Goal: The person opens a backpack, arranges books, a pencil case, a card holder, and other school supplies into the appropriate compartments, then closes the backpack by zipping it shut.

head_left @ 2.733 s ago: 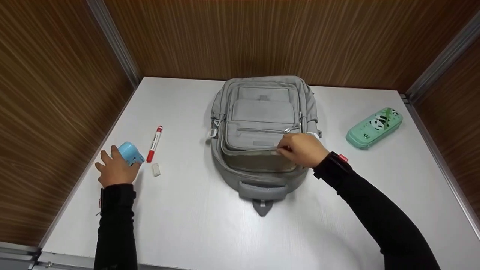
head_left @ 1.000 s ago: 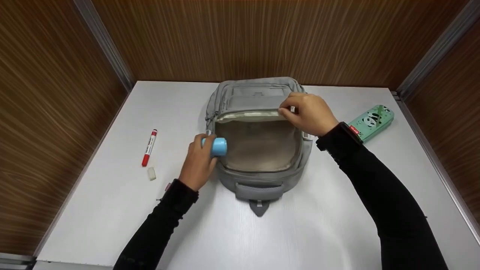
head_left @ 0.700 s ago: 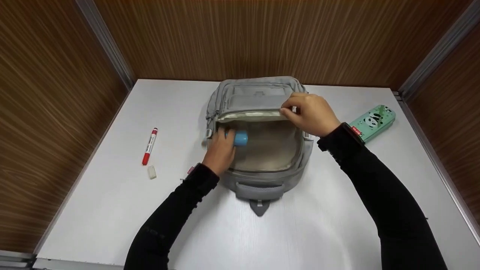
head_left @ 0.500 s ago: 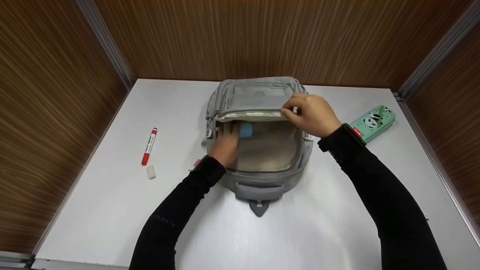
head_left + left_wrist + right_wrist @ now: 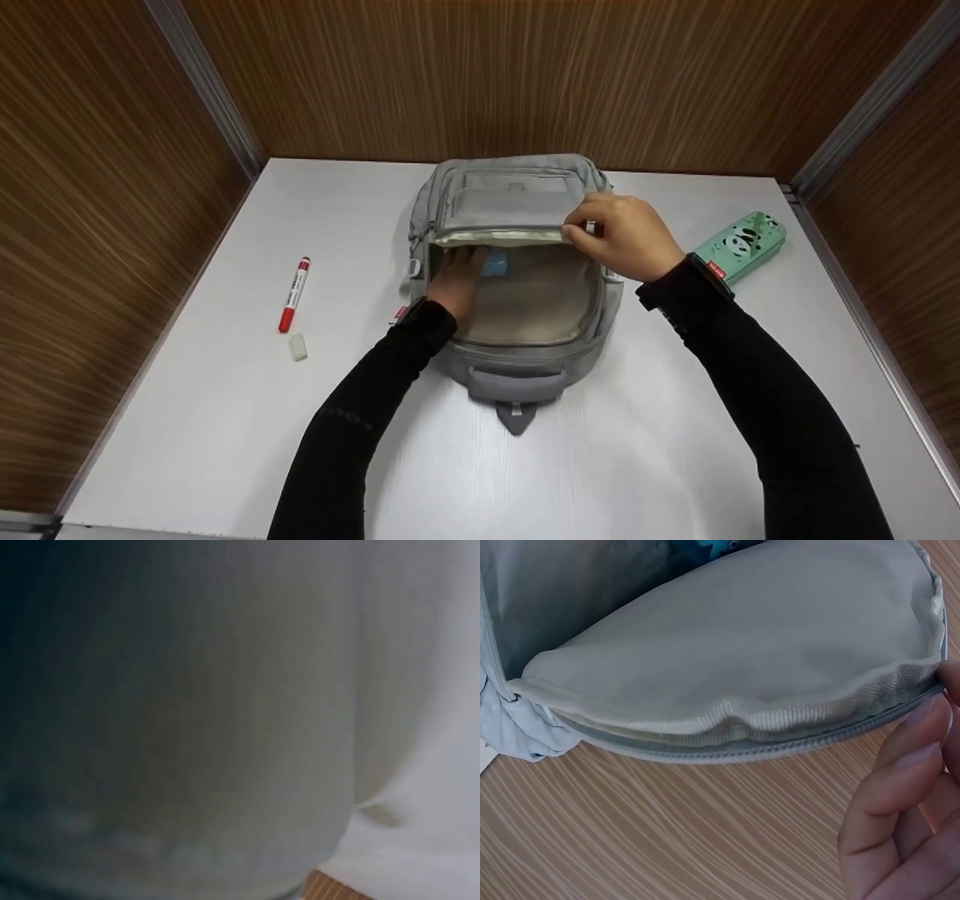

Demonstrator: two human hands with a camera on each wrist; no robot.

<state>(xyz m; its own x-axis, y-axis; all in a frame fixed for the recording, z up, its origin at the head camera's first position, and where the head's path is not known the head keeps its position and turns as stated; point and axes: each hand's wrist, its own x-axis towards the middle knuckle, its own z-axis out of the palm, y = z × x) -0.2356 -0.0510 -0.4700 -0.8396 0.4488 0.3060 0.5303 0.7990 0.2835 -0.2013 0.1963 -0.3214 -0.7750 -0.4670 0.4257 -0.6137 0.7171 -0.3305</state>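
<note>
A grey backpack (image 5: pixel 517 367) lies on the white table with its front compartment unzipped. My right hand (image 5: pixel 626 232) pinches the edge of the front flap (image 5: pixel 517 210) and holds it raised; the right wrist view shows these fingers (image 5: pixel 900 780) at the zipper edge. Inside the compartment is my left hand (image 5: pixel 457 289), its fingertips partly hidden under the flap. Right beside those fingers shows a light blue rounded object (image 5: pixel 495 262); whether they still grip it is hidden. A bit of blue (image 5: pixel 712 547) also appears deep in the bag in the right wrist view.
Left of the backpack lie a red-and-white marker (image 5: pixel 294 295) and a small whitish eraser (image 5: pixel 298 347). A green panda pencil case (image 5: pixel 742 244) lies on the right, partly behind my right wrist. Wood-grain panels (image 5: pixel 517 82) bound the table.
My left hand has brought the blue object from the table's left side into the compartment. My right hand has lifted the flap away from the opening, then lowered it very slightly.
</note>
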